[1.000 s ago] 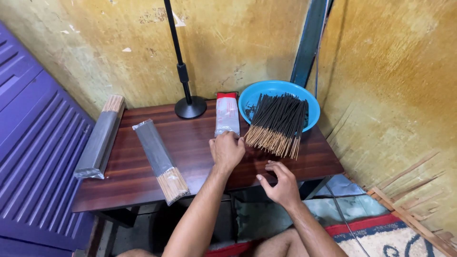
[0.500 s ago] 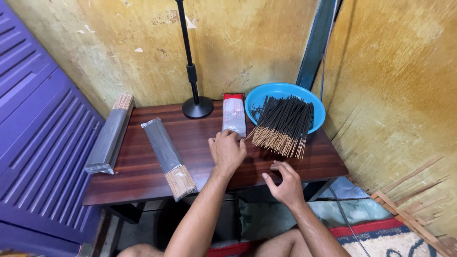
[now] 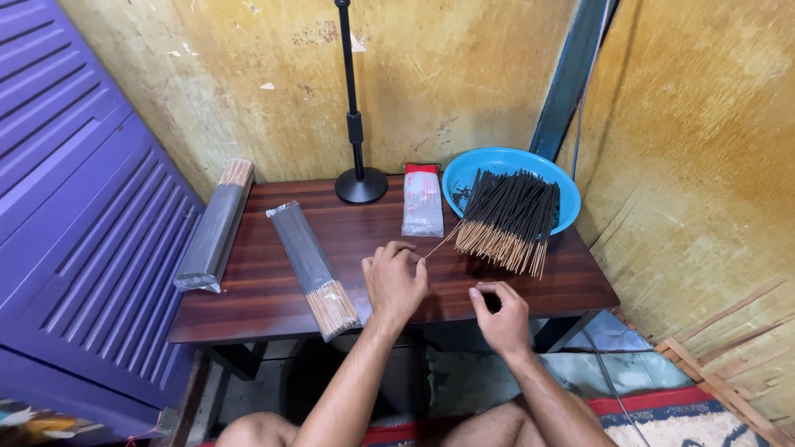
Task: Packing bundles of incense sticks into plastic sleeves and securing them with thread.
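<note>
My left hand (image 3: 396, 280) rests on the dark wooden table (image 3: 257, 294) and pinches the bare end of a single incense stick (image 3: 440, 241). The stick slants up towards a loose pile of dark incense sticks (image 3: 507, 217). That pile lies half in a blue bowl (image 3: 489, 161) at the back right, with its bare ends fanned over the table. My right hand (image 3: 499, 316) hovers at the table's front edge, thumb and forefinger curled together, with nothing seen in them. A clear packet with a red top (image 3: 422, 204) lies just beyond my left hand.
A wrapped bundle of sticks (image 3: 308, 263) lies slantwise on the table's left half, and a longer one (image 3: 215, 230) rests along its left edge. A black stand's round base (image 3: 361, 185) sits at the back. Purple slatted shutters (image 3: 74, 248) close the left side; yellow walls stand behind and to the right.
My left hand has drawn back from the clear packet and now has one stick pulled out of the pile. My right hand's fingers have curled shut.
</note>
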